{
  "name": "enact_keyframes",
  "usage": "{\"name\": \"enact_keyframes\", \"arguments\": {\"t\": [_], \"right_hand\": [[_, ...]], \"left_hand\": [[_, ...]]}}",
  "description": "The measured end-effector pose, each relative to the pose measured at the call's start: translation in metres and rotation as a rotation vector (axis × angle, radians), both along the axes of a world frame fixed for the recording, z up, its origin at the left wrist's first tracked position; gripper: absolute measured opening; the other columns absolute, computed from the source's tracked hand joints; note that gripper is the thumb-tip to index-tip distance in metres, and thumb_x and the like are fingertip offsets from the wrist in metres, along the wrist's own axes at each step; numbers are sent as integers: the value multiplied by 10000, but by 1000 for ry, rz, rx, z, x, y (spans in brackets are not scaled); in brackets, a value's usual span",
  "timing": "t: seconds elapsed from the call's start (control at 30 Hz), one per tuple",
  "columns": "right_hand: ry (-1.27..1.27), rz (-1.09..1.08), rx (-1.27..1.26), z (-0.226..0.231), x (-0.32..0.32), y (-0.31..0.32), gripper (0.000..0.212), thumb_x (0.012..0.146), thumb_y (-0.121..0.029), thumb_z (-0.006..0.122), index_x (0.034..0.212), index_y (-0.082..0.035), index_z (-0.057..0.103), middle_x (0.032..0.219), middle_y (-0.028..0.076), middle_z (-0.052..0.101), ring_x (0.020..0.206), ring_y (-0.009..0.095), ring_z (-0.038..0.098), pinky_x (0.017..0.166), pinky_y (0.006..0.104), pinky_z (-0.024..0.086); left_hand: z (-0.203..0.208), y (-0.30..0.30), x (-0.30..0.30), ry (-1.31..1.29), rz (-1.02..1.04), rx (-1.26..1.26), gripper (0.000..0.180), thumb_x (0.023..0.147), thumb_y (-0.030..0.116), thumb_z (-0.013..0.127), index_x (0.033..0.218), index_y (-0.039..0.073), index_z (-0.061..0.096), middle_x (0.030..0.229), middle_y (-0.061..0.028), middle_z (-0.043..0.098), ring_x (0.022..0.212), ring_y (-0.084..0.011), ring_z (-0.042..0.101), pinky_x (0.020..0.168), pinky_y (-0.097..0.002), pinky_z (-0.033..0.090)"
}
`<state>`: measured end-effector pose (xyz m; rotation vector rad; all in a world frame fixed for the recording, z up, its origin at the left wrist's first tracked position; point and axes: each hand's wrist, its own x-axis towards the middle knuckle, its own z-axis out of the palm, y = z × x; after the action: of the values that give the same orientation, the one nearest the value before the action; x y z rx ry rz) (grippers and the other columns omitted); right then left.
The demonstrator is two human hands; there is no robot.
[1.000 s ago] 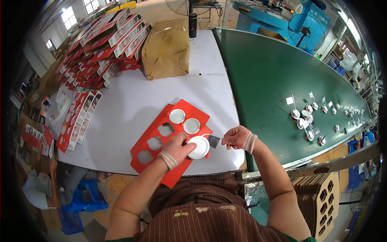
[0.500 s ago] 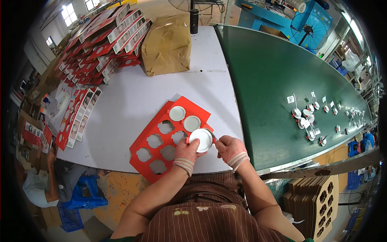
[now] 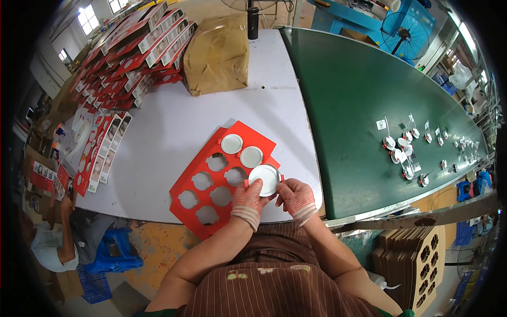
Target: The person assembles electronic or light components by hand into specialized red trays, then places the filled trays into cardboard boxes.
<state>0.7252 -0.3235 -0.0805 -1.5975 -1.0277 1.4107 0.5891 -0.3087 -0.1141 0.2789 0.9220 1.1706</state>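
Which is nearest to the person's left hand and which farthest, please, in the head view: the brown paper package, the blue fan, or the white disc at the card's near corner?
From the left hand:
1. White disc, touching its fingertips, just right of it.
2. Brown paper package, at the table's far end.
3. Blue fan, beyond the green belt, far right.

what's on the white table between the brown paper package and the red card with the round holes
Nothing: in the head view the white table is bare between the brown paper package and the red card.
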Motion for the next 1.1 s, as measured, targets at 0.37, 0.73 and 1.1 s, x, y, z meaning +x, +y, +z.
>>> {"name": "enact_keyframes", "arguments": {"t": [0.37,0.73,1.1], "right_hand": [[185,118,175,-26,20,-11,240,910,-213,555,752,-34,576,581,37,579,432,73,468,400,193,360],[318,267,178,4,34,-15,154,842,-141,656,732,-39,620,619,16,595,502,57,512,433,182,379],[545,274,112,-21,28,2,137,835,-130,648,888,-6,626,656,49,616,515,93,535,468,199,419]], "left_hand": [[-5,-3,-20,-413,-366,-28,369,865,143,591,1185,2,473,1058,-165,588,887,-279,627,706,-399,584],[11,-13,-34,-655,-559,-83,375,879,200,599,1140,-49,500,998,-198,611,871,-305,646,744,-381,586],[-5,-12,-34,-704,-591,-56,423,863,290,620,1120,-29,516,936,-178,626,835,-297,647,695,-387,585]]}}
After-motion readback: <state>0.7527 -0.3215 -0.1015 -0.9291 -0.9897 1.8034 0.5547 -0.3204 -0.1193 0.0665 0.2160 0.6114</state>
